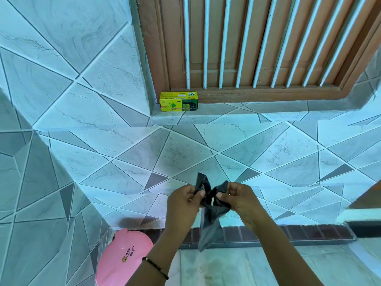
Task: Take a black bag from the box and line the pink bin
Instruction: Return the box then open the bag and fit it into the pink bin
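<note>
A black bag (210,221), still partly folded, hangs between my two hands in front of the tiled wall. My left hand (183,205) pinches its upper left corner, and my right hand (239,199) pinches the upper right part. The bag's lower end dangles toward the floor. The yellow and green box (179,101) of bin bags stands on the window ledge, far above my hands. The pink bin (123,259) stands on the floor at the lower left, below my left forearm, with its lid facing me.
A brown window frame with white bars (247,48) fills the top right. The tiled ledge (237,116) runs under it. A dark brick strip (288,234) borders the pale floor. A tiled corner juts out at the left.
</note>
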